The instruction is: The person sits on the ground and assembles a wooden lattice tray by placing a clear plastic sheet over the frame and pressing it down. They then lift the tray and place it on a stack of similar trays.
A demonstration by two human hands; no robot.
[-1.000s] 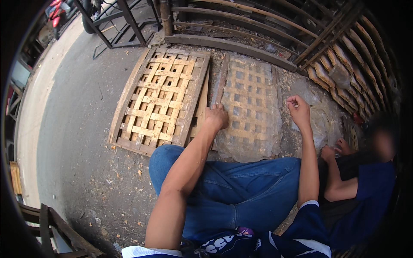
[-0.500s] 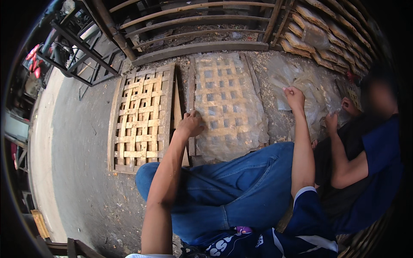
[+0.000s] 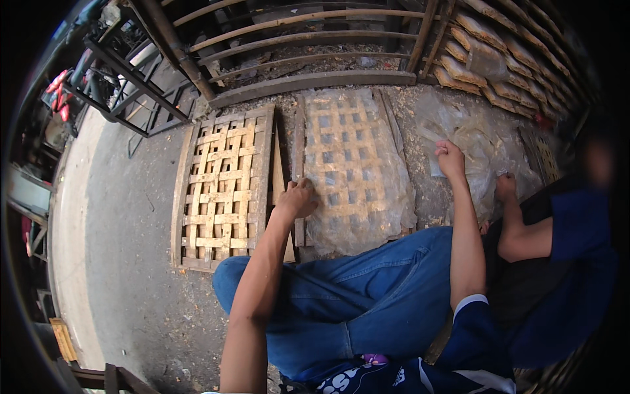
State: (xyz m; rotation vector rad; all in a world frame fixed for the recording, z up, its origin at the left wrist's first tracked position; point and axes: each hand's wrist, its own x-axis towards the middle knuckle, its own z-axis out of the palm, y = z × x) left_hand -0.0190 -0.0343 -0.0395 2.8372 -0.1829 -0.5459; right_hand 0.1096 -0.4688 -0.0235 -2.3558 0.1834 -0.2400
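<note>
A woven bamboo panel in a wooden frame, under a clear plastic sheet, lies on the ground before me. At the sheet's left edge, over the frame's side rail, is my left hand. Its fingers are curled down, and what they grip is hidden. To the right, my right hand is closed in a pinch on a fold of crumpled clear plastic sheeting spread on the ground. A bare woven bamboo panel lies to the left, a loose board edge showing beside it.
A co-worker's hand touches the plastic sheeting at the right. Stacked filled trays rise at the far right. A wooden rail fence stands behind the panels. Black metal frames occupy the far left. Crumbs litter the concrete floor.
My view has shifted slightly, so the scene sits lower and to the right. The co-worker has leaned away to the right, with one hand now showing at the sheeting. My hands keep their places.
</note>
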